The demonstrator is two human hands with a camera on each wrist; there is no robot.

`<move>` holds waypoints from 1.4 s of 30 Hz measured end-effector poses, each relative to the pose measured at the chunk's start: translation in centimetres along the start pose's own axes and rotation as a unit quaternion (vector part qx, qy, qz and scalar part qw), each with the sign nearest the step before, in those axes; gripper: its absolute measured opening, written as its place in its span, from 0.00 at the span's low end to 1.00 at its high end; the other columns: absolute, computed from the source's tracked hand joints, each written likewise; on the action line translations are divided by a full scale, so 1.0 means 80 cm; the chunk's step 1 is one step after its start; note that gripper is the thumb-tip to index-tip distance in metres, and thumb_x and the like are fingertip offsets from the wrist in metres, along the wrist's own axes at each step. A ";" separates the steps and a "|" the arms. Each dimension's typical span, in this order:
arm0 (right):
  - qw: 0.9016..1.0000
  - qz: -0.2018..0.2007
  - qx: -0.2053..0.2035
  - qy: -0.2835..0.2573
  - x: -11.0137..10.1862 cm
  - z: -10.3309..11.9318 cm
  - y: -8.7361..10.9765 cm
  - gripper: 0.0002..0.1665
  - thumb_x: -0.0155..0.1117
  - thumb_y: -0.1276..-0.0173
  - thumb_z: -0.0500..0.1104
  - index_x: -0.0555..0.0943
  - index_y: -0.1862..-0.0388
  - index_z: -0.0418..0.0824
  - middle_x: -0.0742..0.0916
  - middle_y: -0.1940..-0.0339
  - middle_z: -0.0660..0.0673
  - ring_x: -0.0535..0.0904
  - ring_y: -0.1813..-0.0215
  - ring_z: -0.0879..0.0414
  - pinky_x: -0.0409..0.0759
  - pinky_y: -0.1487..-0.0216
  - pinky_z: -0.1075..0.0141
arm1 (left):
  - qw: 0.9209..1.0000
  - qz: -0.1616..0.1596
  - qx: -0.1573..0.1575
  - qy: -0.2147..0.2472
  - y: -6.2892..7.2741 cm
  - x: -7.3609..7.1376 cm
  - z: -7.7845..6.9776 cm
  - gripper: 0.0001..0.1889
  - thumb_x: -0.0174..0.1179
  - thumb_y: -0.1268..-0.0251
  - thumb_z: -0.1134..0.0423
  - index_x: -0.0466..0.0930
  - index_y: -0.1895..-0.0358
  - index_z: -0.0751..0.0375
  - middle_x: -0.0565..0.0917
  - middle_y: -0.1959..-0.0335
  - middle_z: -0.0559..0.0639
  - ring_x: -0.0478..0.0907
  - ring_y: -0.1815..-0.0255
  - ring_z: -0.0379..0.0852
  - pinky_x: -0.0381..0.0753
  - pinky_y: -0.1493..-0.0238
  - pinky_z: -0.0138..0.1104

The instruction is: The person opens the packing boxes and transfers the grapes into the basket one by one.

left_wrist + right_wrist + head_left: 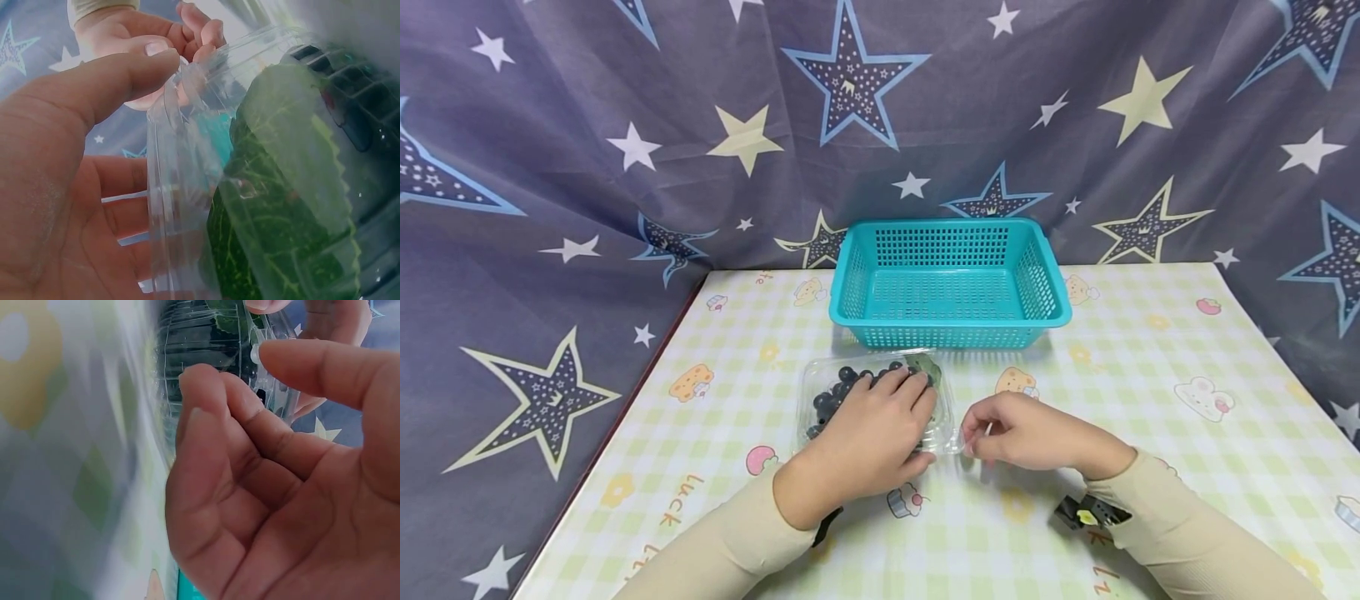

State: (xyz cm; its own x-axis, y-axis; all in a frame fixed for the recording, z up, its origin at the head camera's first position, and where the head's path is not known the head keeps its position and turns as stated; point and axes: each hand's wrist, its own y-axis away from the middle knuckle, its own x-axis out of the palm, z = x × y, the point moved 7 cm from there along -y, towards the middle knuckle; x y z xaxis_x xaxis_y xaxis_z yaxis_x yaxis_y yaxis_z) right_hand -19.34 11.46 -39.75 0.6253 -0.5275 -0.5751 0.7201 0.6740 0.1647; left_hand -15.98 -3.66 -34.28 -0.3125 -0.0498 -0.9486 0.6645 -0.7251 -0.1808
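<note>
A clear plastic clamshell box of black grapes lies on the table, a green leaf inside its right end. My left hand rests across the lid with fingers extended; its thumb lies along the box's edge in the left wrist view. At the right end, my right hand has thumb and curled fingers at the box's rim corner, pinching it. The right wrist view shows the right thumb against a small clasp on the rim. The left palm hides part of the grapes.
Just behind the box stands a turquoise plastic basket with perforated walls. A checked tablecloth with cartoon prints covers the table. A dark star-patterned curtain hangs behind and at both sides.
</note>
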 end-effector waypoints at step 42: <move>0.979 0.056 0.060 -0.189 0.018 -0.028 -0.009 0.11 0.65 0.30 0.40 0.89 0.64 0.34 0.92 0.71 0.42 0.73 0.81 0.62 0.67 0.80 0.69 | 0.994 -0.093 0.049 -0.001 -0.001 -0.007 -0.019 0.22 0.67 0.42 0.49 0.82 0.48 0.57 0.85 0.44 0.53 0.83 0.39 0.56 0.86 0.50 0.51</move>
State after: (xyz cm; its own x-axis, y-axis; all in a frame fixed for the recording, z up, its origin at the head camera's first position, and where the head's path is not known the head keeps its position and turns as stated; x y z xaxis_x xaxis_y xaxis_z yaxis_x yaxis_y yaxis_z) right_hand -19.61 11.39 -42.46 0.7520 -0.6231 -0.2150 0.6573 0.6844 0.3155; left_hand -14.83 -2.51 -34.13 -0.4259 0.0905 -0.9002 0.5249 -0.7857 -0.3274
